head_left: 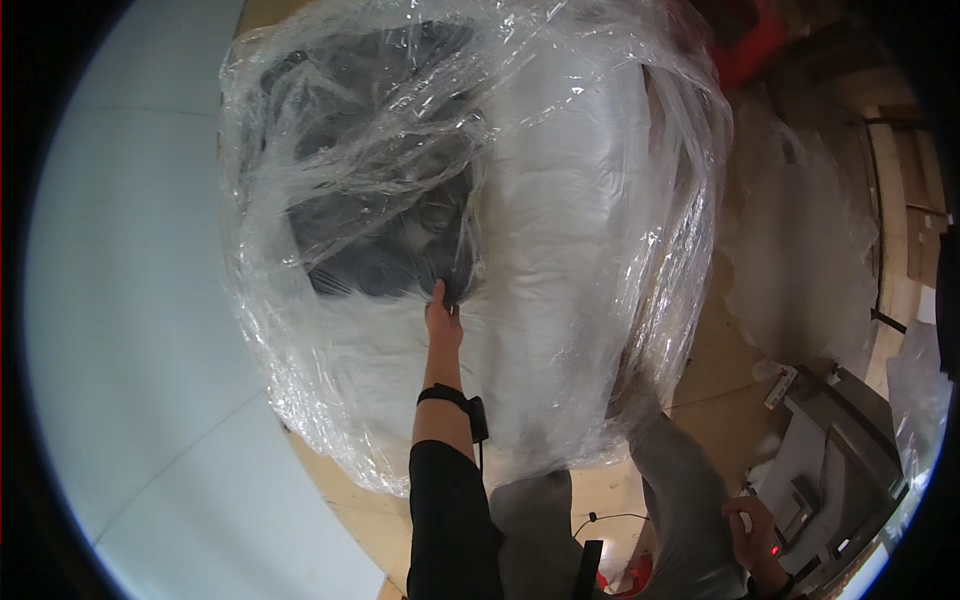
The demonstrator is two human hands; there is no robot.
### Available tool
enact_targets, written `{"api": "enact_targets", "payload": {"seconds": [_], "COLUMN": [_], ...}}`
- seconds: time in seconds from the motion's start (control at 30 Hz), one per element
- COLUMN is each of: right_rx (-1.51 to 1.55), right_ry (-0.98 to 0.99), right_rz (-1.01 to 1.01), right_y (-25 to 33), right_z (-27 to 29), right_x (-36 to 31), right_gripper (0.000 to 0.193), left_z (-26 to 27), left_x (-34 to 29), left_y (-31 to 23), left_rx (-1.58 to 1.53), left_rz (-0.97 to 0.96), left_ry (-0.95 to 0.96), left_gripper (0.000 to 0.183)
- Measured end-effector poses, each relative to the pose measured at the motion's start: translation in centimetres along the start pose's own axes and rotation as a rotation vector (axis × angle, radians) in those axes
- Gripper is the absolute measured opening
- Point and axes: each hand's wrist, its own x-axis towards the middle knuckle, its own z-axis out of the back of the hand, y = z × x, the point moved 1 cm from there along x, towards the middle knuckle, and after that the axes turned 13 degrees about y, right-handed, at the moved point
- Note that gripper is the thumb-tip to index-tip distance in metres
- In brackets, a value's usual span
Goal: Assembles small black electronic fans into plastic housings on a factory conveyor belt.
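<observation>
A large bundle of pale, wrinkled, soft-looking material (pixel 550 250), wrapped in clear plastic film (pixel 285 385), fills the middle. At its upper left lies a dark grey, soft-looking piece (pixel 365 255) under the film. My left hand (pixel 443 315) reaches forward with its fingers closed on the near right corner of this dark piece, film included; the fingertips are partly hidden. Down at the lower right, beside my grey-trousered leg, my right hand (pixel 752 528) hangs with its fingers curled. I see nothing in it, and it is apart from the bundle.
A pale panel or wall (pixel 140 290) runs along the left. To the right, grey equipment (pixel 845 450) stands near my right hand, and a pale translucent sheet (pixel 800 260) lies beyond. Cardboard boxes (pixel 925 240) are at the far right. A red object (pixel 750 45) sits at the upper right.
</observation>
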Motion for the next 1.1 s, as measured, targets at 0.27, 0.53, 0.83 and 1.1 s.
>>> {"api": "enact_targets", "payload": {"seconds": [0.27,0.53,0.83,1.1], "right_rx": [0.095,0.078,0.163,1.294], "right_ry": [0.031,0.124,0.203,0.343], "right_rz": [-0.088,0.085,0.316,-0.221], "right_y": [0.6,2.6,7.4,6.1], "right_z": [-0.7,-0.9,-3.3,-8.3], "right_x": [0.4,0.2,-3.4,-0.9], "right_gripper": [0.009,0.008,0.024,0.069], "left_z": [0.4,-2.2,-3.7,-5.9], "left_x": [0.7,-3.2,-17.7,-35.9], "left_y": [-1.2,-4.6,-11.1,-6.1], "left_rx": [-0.233,-0.237,-0.119,-0.008], "left_rz": [-0.040,-0.007,0.240,0.530], "left_ry": [0.287,0.178,0.229,0.264], "left_gripper": [0.060,0.043,0.045,0.046]}}
